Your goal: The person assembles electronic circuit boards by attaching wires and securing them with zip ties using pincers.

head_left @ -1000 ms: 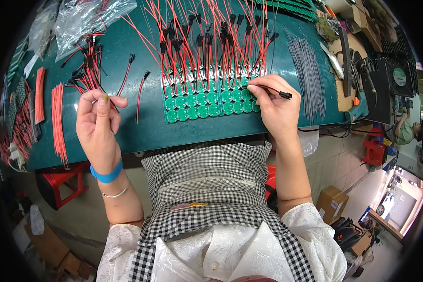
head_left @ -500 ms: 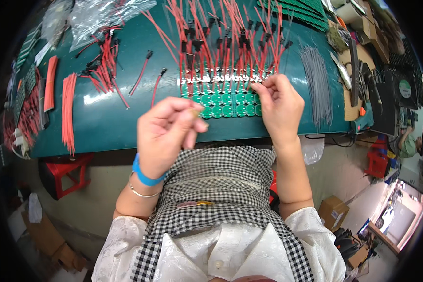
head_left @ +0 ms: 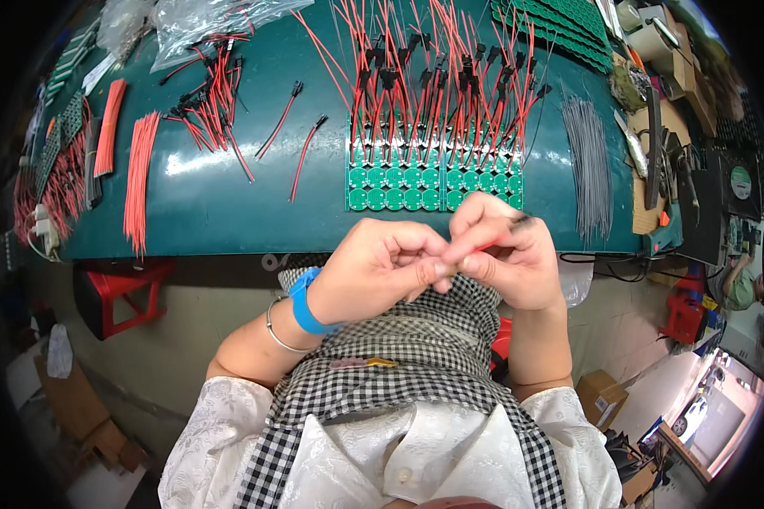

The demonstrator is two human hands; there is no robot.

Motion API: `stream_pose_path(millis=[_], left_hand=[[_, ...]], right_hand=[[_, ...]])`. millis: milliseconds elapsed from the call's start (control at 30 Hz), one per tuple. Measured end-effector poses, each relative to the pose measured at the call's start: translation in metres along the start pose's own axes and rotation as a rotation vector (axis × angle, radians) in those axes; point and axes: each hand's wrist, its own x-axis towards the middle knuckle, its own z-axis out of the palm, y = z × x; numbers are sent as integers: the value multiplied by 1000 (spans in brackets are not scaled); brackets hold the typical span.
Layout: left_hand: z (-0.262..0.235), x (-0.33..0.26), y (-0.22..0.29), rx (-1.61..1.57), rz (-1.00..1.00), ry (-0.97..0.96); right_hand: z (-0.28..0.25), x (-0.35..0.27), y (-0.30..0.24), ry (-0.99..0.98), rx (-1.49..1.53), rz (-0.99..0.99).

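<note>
My left hand (head_left: pixel 390 259) and my right hand (head_left: pixel 509 259) meet at the fingertips above my lap, just off the table's near edge. Between the fingers of my right hand a short red wire lead (head_left: pixel 486 247) shows, with a blurred dark end that looks like a black connector. My left fingers are pinched against its tip; what they hold there is hidden. Beyond the hands lies a panel of round green circuit boards (head_left: pixel 390 198). Many red wires with black connectors (head_left: pixel 463 81) stand up from its far rows.
Loose red wire leads (head_left: pixel 221 102) lie left of the panel, with two single leads (head_left: pixel 307 159) nearer it. Bundles of red wires (head_left: pixel 140 178) and grey wires (head_left: pixel 587 165) flank the work. Green board panels (head_left: pixel 560 25) are stacked at the back right, tools (head_left: pixel 679 178) beyond the table's right side.
Both hands have drawn back from the panel and come together at the fingertips. My left hand moved right, my right hand nearer me. The red lead now shows in my right hand.
</note>
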Motion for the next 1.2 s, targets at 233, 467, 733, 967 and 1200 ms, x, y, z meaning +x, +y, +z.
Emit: stream_pose_path(millis=[233, 467, 733, 967, 1200], left_hand=[[-1, -5, 11, 86, -206, -115], [0, -4, 4, -189, -318, -286], [-70, -9, 47, 1474, 418, 885], [-109, -12, 38, 1786, 317, 937], [-106, -4, 35, 1683, 296, 951]], right_hand=[[-2, -12, -18, 19, -73, 69], [-9, -13, -23, -136, -147, -100], [-44, -6, 20, 784, -261, 311], [-39, -3, 28, 759, -394, 207], [-43, -4, 26, 755, -447, 276]])
